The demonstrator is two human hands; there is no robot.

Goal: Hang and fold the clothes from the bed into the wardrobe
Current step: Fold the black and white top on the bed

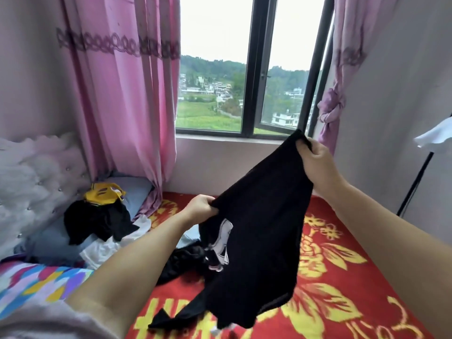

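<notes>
A black T-shirt (259, 221) with a white print hangs in the air above the bed, its lower end trailing onto the red cover. My left hand (201, 206) pinches its left edge. My right hand (316, 162), raised higher, grips the top corner. More clothes lie on the bed (342, 277): a black pile (97, 221) with a yellow garment (104, 192) on top, white pieces (107, 248) below it, and a dark crumpled item (183, 263) behind the held shirt. The wardrobe is out of view.
Pink curtains (117, 94) flank an open window (254, 69) ahead. A padded white headboard (31, 182) stands at left, a blue pillow (132, 192) beside it. A colourful patterned cloth (36, 282) lies at lower left. A white garment on a black stand (435, 138) is at right.
</notes>
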